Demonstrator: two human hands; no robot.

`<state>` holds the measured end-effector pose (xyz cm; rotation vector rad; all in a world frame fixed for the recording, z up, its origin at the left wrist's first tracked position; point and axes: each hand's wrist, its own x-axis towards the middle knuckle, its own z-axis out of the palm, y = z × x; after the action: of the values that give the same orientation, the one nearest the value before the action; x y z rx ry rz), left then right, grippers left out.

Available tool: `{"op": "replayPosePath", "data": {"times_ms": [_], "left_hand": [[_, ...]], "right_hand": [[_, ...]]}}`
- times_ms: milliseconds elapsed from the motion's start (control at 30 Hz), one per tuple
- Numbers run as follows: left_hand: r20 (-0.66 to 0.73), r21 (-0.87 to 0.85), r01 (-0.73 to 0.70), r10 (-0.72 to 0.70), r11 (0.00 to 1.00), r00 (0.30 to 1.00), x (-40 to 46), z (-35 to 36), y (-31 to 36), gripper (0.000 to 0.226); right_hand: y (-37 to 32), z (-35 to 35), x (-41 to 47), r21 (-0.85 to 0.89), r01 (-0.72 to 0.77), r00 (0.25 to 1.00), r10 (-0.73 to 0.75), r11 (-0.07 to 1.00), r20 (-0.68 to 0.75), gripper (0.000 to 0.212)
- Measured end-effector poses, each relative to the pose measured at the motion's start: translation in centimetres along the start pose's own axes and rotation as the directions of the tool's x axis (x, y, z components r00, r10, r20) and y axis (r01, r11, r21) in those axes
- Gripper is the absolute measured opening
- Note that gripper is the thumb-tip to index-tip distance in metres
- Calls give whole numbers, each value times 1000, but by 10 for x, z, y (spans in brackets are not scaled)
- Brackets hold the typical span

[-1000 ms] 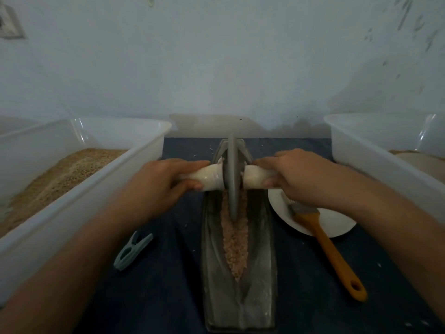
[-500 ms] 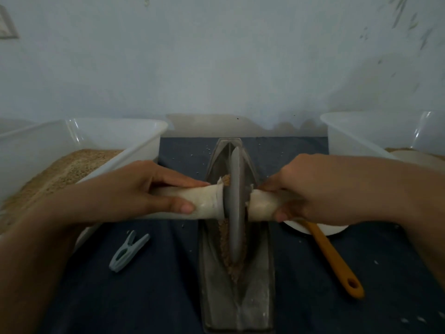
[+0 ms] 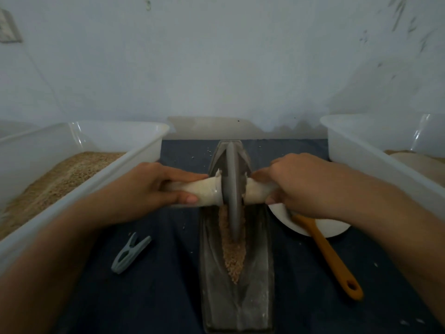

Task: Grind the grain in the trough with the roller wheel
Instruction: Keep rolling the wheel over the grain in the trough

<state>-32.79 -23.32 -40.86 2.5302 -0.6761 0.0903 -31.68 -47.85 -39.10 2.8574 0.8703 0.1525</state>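
Mid-grind, by the look of it. At far left, a white plastic tub [image 3: 134, 156] half full of grain, with a grey clothes peg [image 3: 130, 253] on the dark table [image 3: 168, 297] below it. Then the left hand [image 3: 154, 186], grip clenched round the left end of the pale handle [image 3: 204, 191]. At centre, the grey roller wheel [image 3: 232, 189] standing upright on edge in the boat-shaped metal trough [image 3: 255, 285], long axis running straight away toward the wall, handle crosswise to it. Tan grain [image 3: 233, 256] heaped along the groove, tapering to a point at the near end. Right hand [image 3: 305, 186] closed on the handle's other end. Beyond it, an orange-handled brush [image 3: 332, 259] resting on a white plate [image 3: 337, 227], then a second tub [image 3: 361, 150]. Next, probably: even downward pressure from both sides, wheel kept vertical and rolled nearward over the uncrushed tail.
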Motion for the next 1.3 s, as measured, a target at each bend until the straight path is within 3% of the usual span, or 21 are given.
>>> {"op": "replayPosePath", "data": {"times_ms": [100, 200, 300, 367, 467, 567, 700, 833, 967, 1133, 1233, 1300], "left_hand": [[247, -173, -41, 84, 984, 965, -10, -14, 5, 41], [266, -234, -41, 105, 971, 958, -14, -16, 10, 43], [128, -72, -46, 55, 996, 990, -8, -8, 10, 44], [-57, 71, -26, 30, 997, 998, 0, 3, 7, 41], [-302, 252, 15, 64, 968, 951, 11, 23, -2, 46], [-345, 307, -13, 124, 951, 930, 16, 31, -6, 48], [-187, 106, -18, 38, 994, 982, 7, 13, -1, 47], [82, -79, -103, 110, 992, 991, -10, -8, 14, 43], [109, -117, -119, 132, 986, 985, -15, -14, 20, 43], [-106, 86, -25, 34, 996, 994, 3, 4, 7, 44], [-297, 212, 63, 3, 975, 955, 12, 22, -1, 47], [-331, 262, 65, 27, 963, 943, 14, 27, -3, 48]], "right_hand": [[-8, -18, -21, -6, 81, 994, -80, 997, 79, 36], [-9, -26, -29, 27, 94, 988, -97, 995, 123, 26], [-7, -15, -17, -9, 53, 997, -53, 999, 58, 25], [-3, -2, -2, -9, -27, 1000, 27, 1000, -5, 35], [6, 17, 15, -8, -93, 989, 92, 996, -112, 48], [11, 24, 19, 18, -98, 984, 100, 995, -150, 50], [3, 9, 9, -73, -27, 998, 23, 997, -56, 40], [-5, -17, -18, -41, 63, 995, -60, 997, 82, 33], [-6, -26, -29, 32, 104, 985, -107, 994, 137, 36], [5, 1, 2, 17, -34, 999, 34, 999, -31, 36], [12, 20, 18, 49, -97, 983, 103, 994, -151, 47], [14, 28, 22, 65, -94, 974, 105, 993, -199, 52]]}}
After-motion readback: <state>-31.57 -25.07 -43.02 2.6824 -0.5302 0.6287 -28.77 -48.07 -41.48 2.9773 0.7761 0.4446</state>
